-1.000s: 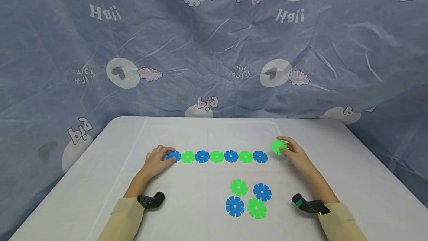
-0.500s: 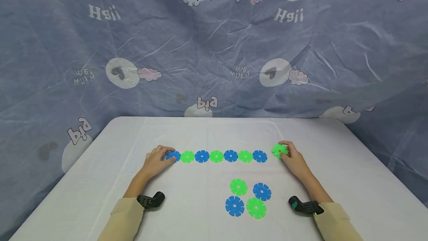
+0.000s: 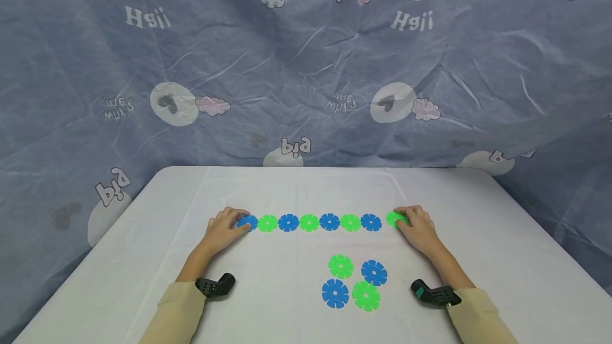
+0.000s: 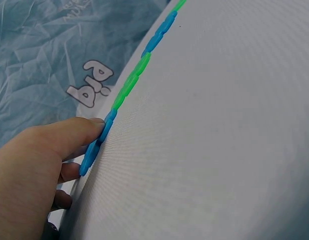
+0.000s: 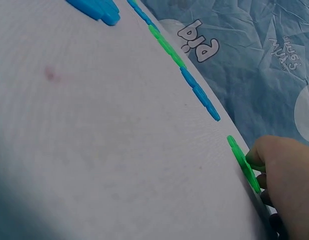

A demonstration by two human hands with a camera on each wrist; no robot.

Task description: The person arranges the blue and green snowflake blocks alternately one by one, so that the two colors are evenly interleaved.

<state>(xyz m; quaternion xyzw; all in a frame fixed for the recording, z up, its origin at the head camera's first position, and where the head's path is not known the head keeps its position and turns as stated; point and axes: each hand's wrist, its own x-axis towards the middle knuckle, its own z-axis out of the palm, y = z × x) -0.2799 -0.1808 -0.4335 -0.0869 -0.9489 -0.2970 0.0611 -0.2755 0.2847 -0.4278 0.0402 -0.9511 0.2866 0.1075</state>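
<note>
A row of notched plastic interlocking discs, blue alternating with green, runs left to right across the white table. My left hand grips the blue disc at the row's left end, its thumb over the near edge and fingers on the far side. Beyond the blue disc at the other end, my right hand holds a green disc between thumb and fingers. That green disc lies low over the cloth, in line with the row, a small gap separating it from the last blue one.
Nearer the person lies a loose group of discs: a green disc and a blue disc behind, a blue disc and a green disc in front. A printed blue curtain hangs behind the table's far edge.
My right hand has come down and slightly left with the green disc, which went from raised and tilted to nearly flat in line with the row. The left hand has stayed in place.
</note>
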